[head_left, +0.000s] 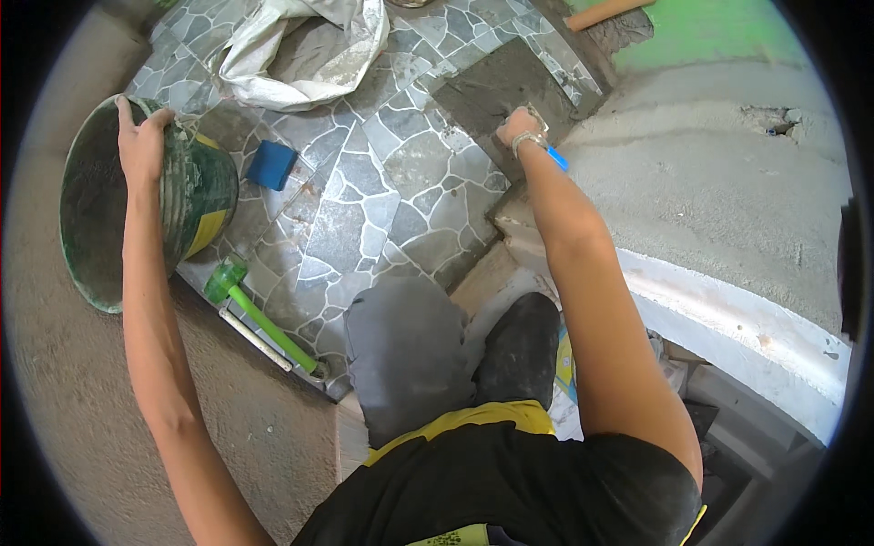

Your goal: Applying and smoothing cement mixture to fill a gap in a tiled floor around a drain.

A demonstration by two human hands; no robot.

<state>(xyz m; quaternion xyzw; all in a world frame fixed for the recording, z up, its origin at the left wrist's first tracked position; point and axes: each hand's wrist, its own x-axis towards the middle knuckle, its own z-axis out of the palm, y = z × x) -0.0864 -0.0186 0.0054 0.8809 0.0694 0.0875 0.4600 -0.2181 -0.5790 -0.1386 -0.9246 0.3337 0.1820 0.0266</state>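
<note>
My left hand (141, 136) grips the rim of a green and yellow bucket (196, 196), which is tipped on its side at the left with mortar smeared inside. My right hand (519, 126) is stretched forward and closed on the handle of a trowel (539, 116), pressed against a patch of wet grey mortar (501, 86) beside the laid stone-pattern tiles (382, 182). A blue piece (557, 159) shows under my right wrist. My knees rest at the tiles' near edge.
A blue sponge block (271, 164) lies on the tiles near the bucket. A green rubber mallet (259, 318) and a metal bar lie at the tile edge. An open white sack (300, 50) sits at the back. Bare screed (710, 182) spreads to the right.
</note>
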